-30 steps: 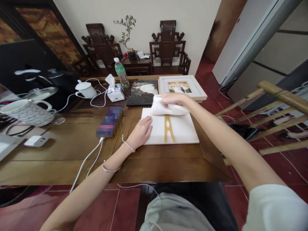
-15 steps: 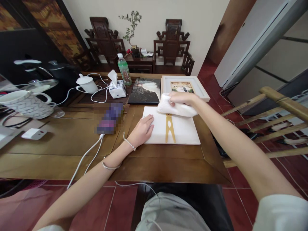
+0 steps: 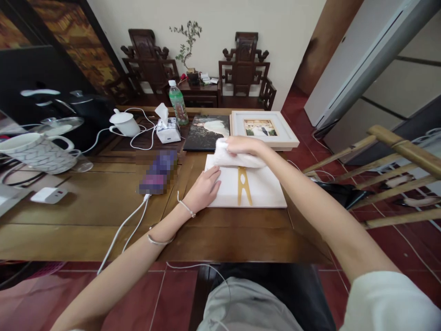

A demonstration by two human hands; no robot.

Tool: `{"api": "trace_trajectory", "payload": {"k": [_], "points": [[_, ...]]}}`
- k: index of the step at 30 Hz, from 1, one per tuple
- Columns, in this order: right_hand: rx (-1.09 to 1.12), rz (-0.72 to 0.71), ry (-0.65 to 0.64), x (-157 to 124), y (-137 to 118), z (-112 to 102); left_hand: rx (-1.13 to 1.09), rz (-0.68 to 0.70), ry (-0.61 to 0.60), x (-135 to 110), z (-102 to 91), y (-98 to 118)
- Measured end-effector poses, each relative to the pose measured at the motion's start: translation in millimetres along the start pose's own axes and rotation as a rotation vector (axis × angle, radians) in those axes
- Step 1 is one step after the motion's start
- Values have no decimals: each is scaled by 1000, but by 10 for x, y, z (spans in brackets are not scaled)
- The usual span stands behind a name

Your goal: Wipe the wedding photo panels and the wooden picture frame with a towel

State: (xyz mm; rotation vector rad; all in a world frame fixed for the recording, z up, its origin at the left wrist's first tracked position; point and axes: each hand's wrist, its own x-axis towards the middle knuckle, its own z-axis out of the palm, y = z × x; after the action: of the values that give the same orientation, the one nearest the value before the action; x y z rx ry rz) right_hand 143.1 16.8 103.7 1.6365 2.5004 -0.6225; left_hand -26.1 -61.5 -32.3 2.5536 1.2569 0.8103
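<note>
White panel [image 3: 266, 187] is lying flat on the desk [image 3: 227, 234] near the centre of the view, its tan stand [image 3: 244, 187] facing up and pointing its two legs toward the near edge. Left hand [image 3: 204, 187] is resting on the panel's left side, fingers extended and gripping nothing, seemingly to steady it against sliding. Just beyond, the right hand [image 3: 244, 146] is gripping a bunched white cloth [image 3: 231, 160] over the panel's far part, fingers curling around it, probably so that it is staying compact. Left of centre, a pixelated phone [image 3: 158, 174] is lying with a white cable [image 3: 124, 223] plugged in, apparently for charging. Farther back, a black picture [image 3: 203, 133] and a white picture frame [image 3: 286, 132] are lying side by side, a spot that is likely sparing them from knocks. A bottle [image 3: 178, 105] is standing upright behind a tissue box [image 3: 168, 132], and carved chairs [image 3: 245, 62] are backing onto the wall [image 3: 282, 41].
</note>
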Motion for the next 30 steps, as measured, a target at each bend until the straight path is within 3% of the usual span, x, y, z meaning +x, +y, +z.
{"api": "trace_trajectory", "payload": {"k": [3,6,8,14,20,25,30], "points": [[32,-9,18,-209,253,46,2,-15,-3,-2,10,7],[106,-119,118,-310,346,153,-34,-40,15,4,20,12],[99,-181,183,-309,303,249,-96,-91,71,12,10,20],[-93,-166,254,-358,-18,639,-288,-212,258,22,-93,85],[-170,-449,235,-923,-206,1054,-316,-233,292,17,-129,147],[-85,-473,154,-1376,-259,1046,-261,-199,194,28,-60,115],[-99,-318,193,-1296,-133,891,-160,-128,103,32,20,19]]}}
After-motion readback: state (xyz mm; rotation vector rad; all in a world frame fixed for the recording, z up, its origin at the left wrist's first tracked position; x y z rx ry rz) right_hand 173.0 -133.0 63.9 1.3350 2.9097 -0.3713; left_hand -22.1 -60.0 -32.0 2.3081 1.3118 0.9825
